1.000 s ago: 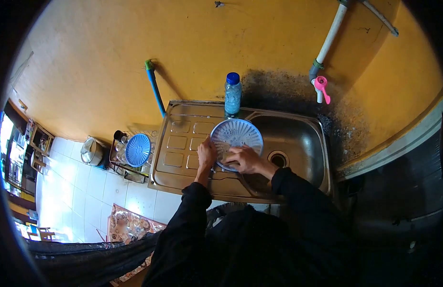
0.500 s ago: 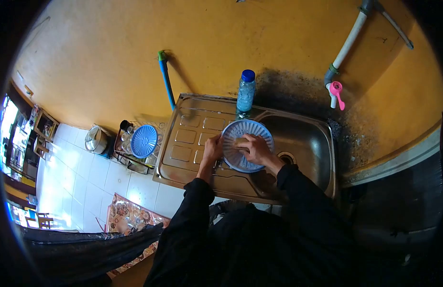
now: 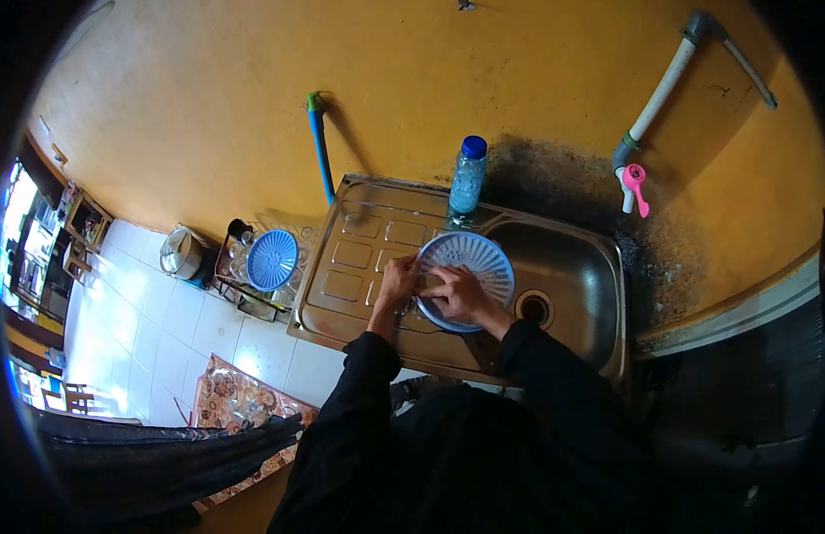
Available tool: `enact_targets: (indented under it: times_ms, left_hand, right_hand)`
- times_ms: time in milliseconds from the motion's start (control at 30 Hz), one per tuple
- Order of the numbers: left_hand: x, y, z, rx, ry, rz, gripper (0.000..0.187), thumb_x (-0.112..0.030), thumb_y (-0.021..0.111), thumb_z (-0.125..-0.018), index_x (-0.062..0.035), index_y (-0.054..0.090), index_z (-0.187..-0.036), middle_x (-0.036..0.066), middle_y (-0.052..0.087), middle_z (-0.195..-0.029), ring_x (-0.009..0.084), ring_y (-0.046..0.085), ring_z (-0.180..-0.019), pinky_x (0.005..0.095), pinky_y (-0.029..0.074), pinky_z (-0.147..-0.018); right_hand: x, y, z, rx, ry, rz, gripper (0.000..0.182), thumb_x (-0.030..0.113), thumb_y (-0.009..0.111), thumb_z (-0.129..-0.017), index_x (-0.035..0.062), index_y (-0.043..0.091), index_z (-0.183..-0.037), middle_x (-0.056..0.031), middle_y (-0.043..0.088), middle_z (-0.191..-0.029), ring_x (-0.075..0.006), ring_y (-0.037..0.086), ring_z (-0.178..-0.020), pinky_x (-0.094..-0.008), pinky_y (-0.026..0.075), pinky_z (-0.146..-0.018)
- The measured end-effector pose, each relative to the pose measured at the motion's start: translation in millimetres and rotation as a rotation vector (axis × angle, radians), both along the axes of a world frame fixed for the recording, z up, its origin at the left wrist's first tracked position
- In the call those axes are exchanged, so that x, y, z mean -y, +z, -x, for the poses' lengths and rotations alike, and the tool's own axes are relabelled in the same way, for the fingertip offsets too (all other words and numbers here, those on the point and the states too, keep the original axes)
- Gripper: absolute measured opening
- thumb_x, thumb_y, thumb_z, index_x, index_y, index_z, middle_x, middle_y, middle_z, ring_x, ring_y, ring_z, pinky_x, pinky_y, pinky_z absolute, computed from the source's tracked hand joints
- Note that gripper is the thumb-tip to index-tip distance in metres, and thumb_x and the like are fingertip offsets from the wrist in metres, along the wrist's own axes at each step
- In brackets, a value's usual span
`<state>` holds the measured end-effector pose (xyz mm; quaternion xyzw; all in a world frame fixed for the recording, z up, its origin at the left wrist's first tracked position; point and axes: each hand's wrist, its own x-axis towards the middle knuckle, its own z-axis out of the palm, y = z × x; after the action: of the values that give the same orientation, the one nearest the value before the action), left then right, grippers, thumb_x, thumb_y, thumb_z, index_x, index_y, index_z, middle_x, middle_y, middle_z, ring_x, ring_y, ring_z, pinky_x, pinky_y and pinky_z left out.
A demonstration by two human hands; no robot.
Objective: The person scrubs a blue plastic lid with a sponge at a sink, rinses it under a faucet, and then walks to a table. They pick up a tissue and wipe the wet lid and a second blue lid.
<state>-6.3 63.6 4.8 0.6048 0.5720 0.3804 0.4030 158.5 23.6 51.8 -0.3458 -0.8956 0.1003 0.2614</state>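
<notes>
A round blue ribbed plastic basket [image 3: 488, 267] is tilted over the steel sink [image 3: 568, 267], between the drainboard and the bowl. My left hand [image 3: 397, 283] is closed on its left rim. My right hand [image 3: 459, 294] is inside the basket, fingers pressed to the inner wall near that rim. Under those fingers is a tan sponge, mostly hidden now and clearer in the earlier view. White streaks like suds show on the ribs.
Behind the basket stands a clear bottle [image 3: 467, 182] with a blue cap. A pink-handled tap [image 3: 636, 178] hangs from the wall at right. Left of the sink are a second blue basket [image 3: 272, 260] on a rack of glasses and a metal pot [image 3: 182, 254].
My right hand has moved left and down inside the basket, toward the rim my left hand grips. The whole view has shifted slightly.
</notes>
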Motion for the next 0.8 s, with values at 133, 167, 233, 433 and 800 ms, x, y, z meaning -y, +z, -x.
enact_targets:
  times_ms: [133, 167, 233, 433, 800]
  left_hand:
    - [0, -1, -3, 0.004, 0.005, -0.071, 0.027, -0.023, 0.051, -0.077, -0.0017, 0.06, -0.092, 0.021, 0.059, -0.072, 0.0313, 0.06, -0.07, 0.0354, 0.046, -0.061]
    - [-1, -3, -4, 0.01, 0.028, -0.078, 0.027, -0.023, 0.051, -0.077, -0.0016, 0.06, -0.091, 0.021, 0.059, -0.072, 0.0314, 0.06, -0.07, 0.0356, 0.045, -0.062]
    - [2, 8, -3, -0.011, 0.012, -0.066, 0.027, -0.023, 0.051, -0.077, -0.0018, 0.06, -0.091, 0.021, 0.059, -0.072, 0.0317, 0.06, -0.071, 0.0357, 0.045, -0.062]
    - [-3, -2, 3, 0.019, -0.017, 0.037, 0.027, -0.024, 0.05, -0.077, -0.0017, 0.06, -0.09, 0.02, 0.06, -0.075, 0.0322, 0.059, -0.074, 0.0358, 0.045, -0.064]
    - [2, 11, 1, -0.036, -0.029, -0.016, 0.029, -0.024, 0.05, -0.077, -0.0018, 0.06, -0.092, 0.02, 0.06, -0.08, 0.0312, 0.06, -0.077, 0.0348, 0.045, -0.068]
  right_hand:
    - [-10, 9, -30, 0.114, 0.002, 0.026, 0.027, 0.01, 0.061, -0.062, 0.0201, 0.067, -0.086, -0.0097, 0.054, -0.103, -0.0236, 0.05, -0.094, -0.0361, 0.035, -0.075]
    - [-11, 10, -32, 0.134, -0.028, 0.054, 0.027, 0.01, 0.061, -0.062, 0.0202, 0.067, -0.086, -0.0095, 0.054, -0.103, -0.0236, 0.05, -0.094, -0.0361, 0.035, -0.075]
    - [-9, 8, -23, 0.115, -0.042, 0.025, 0.024, 0.011, 0.061, -0.063, 0.0196, 0.067, -0.085, -0.0095, 0.054, -0.103, -0.0244, 0.049, -0.096, -0.0374, 0.035, -0.078]
    - [-9, 9, -16, 0.05, -0.066, 0.176, 0.022, 0.014, 0.062, -0.065, 0.0181, 0.066, -0.086, -0.0092, 0.052, -0.107, -0.0265, 0.047, -0.1, -0.0396, 0.033, -0.082]
    - [-11, 13, -24, 0.097, -0.025, 0.175, 0.023, 0.012, 0.06, -0.067, 0.0198, 0.066, -0.088, -0.0081, 0.052, -0.106, -0.0252, 0.047, -0.097, -0.0385, 0.032, -0.08]
